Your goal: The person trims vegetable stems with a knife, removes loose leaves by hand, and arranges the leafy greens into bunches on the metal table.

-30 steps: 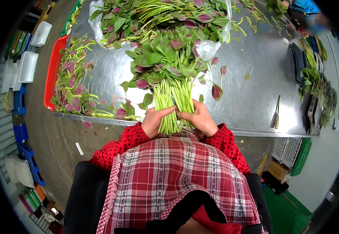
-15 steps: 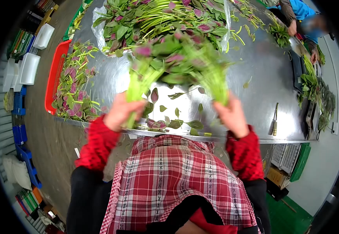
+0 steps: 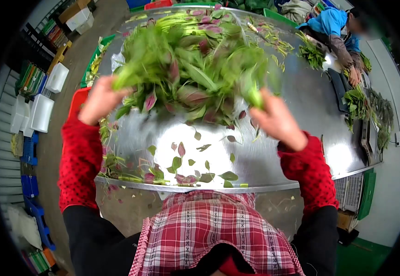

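My left hand point(image 3: 102, 99) is closed round the stem ends of a bunch of amaranth greens point(image 3: 144, 69), left of the pile. On the other side my right hand point(image 3: 278, 117) grips the stems of a second bunch point(image 3: 250, 83). Both bunches are blurred by motion, and their leaves reach inward over a big heap of amaranth point(image 3: 195, 32), green with purple patches. Where bunches and heap meet cannot be told apart. Under the heap, a bit of clear plastic point(image 3: 117, 60) shows. Loose leaves point(image 3: 190, 177) lie scattered on the metal table point(image 3: 296, 89) near its front edge.
A red crate point(image 3: 77, 101) stands at the table's left edge, partly behind my left arm. Across the table at the right, a co-worker in blue point(image 3: 326, 23) handles greens beside a dark tray point(image 3: 337, 89). Trimmings point(image 3: 273, 39) lie at the back right.
Both hands have moved forward and apart, carrying their bunches from near the front edge to over the heap. The view has tilted up, showing more of the table's far side.
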Motion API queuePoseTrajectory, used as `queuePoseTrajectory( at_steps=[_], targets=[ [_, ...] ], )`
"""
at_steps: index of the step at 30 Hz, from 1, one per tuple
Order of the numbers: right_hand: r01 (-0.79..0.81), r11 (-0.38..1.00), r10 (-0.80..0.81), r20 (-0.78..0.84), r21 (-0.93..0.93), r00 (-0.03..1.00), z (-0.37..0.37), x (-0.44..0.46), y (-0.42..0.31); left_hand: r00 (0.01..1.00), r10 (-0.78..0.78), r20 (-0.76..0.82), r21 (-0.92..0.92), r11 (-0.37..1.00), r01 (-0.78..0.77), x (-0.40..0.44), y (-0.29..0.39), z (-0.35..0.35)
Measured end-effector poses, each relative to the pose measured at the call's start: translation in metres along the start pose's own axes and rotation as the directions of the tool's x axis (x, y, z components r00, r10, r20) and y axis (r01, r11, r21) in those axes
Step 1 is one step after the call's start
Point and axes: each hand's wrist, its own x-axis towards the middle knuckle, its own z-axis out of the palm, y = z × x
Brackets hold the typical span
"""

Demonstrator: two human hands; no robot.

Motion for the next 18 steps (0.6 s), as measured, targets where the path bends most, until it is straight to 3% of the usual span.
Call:
queuePoseTrajectory(
  at_steps=[1, 2, 3, 4, 5, 6, 7, 8, 9, 10, 11, 12, 13, 14, 15, 16, 17, 18],
  targets=[
    [0.042, 0.981, -0.022, -0.107, 0.188, 0.994, -0.012, -0.008, -0.013, 0.997, -0.079, 0.010, -0.349, 0.934, 0.077, -0.006, 0.010, -0.016],
    [0.118, 0.927, -0.033, -0.237, 0.356, 0.971, -0.019, -0.010, -0.018, 0.997, -0.020, 0.069, -0.524, 0.850, 0.053, -0.013, 0.009, -0.026],
    [0.223, 0.963, -0.162, -0.330, 0.153, 0.930, 0.003, -0.003, 0.008, 0.989, -0.100, 0.104, -0.290, 0.949, 0.127, -0.006, 0.005, -0.015],
    [0.057, 0.997, -0.057, -0.008, 0.048, 0.998, 0.009, 0.003, 0.015, 0.972, -0.197, 0.125, -0.031, 0.979, 0.203, 0.001, -0.010, 0.005],
    [-0.028, 0.998, 0.021, 0.120, 0.056, 0.993, 0.011, 0.005, 0.021, 0.995, 0.081, 0.060, 0.540, 0.836, -0.100, 0.015, -0.051, 0.010],
    [-0.098, 0.994, 0.086, 0.229, 0.043, 0.970, 0.007, 0.013, 0.025, 0.994, 0.093, 0.052, 0.544, 0.832, -0.106, 0.015, -0.037, 0.004],
    [-0.066, 0.986, 0.048, 0.119, 0.153, 0.992, -0.011, 0.012, 0.011, 1.000, 0.022, 0.004, 0.284, 0.959, -0.022, 0.017, -0.011, -0.007],
    [-0.053, 0.961, 0.044, 0.037, 0.273, 0.998, -0.024, 0.000, -0.009, 0.996, -0.084, 0.016, -0.006, 0.996, 0.085, 0.009, 0.007, -0.016],
    [0.073, 0.844, -0.024, -0.099, 0.532, 0.995, -0.025, -0.008, -0.018, 0.998, -0.043, -0.036, -0.185, 0.982, 0.036, -0.001, 0.016, -0.022],
    [0.109, 0.789, -0.012, -0.162, 0.605, 0.987, -0.017, -0.011, -0.019, 0.995, -0.097, -0.037, -0.513, 0.856, 0.064, -0.009, 0.020, -0.017],
    [-0.008, 0.931, 0.008, 0.002, 0.366, 1.000, -0.001, -0.002, 0.002, 0.992, -0.123, 0.024, -0.182, 0.975, 0.126, 0.001, -0.001, -0.010],
    [-0.096, 0.992, 0.081, 0.160, 0.087, 0.984, 0.013, 0.006, 0.021, 0.981, -0.176, 0.079, 0.177, 0.971, 0.160, 0.021, -0.052, 0.006],
    [-0.251, 0.960, 0.211, 0.272, 0.121, 0.939, 0.006, 0.007, 0.009, 0.999, -0.023, 0.041, 0.595, 0.804, -0.006, 0.030, -0.077, 0.007],
    [-0.235, 0.965, 0.201, 0.246, 0.118, 0.948, -0.010, 0.011, 0.000, 1.000, 0.012, 0.011, 0.492, 0.870, -0.016, 0.027, -0.048, -0.009],
    [-0.100, 0.950, 0.064, 0.126, 0.297, 0.990, -0.026, 0.012, -0.008, 1.000, -0.015, -0.011, 0.218, 0.976, 0.017, 0.022, -0.018, -0.025],
    [0.018, 0.884, -0.032, 0.022, 0.467, 0.999, -0.036, 0.002, -0.018, 0.997, -0.073, -0.009, -0.078, 0.994, 0.072, 0.012, 0.010, -0.034],
    [0.081, 0.706, -0.060, -0.054, 0.703, 0.997, -0.044, -0.008, -0.037, 0.993, -0.102, -0.063, -0.304, 0.949, 0.078, -0.004, 0.033, -0.039],
    [0.093, 0.707, -0.069, -0.062, 0.701, 0.996, -0.034, -0.001, -0.028, 0.993, -0.094, -0.072, -0.302, 0.951, 0.068, 0.002, 0.020, -0.032]
  ],
)
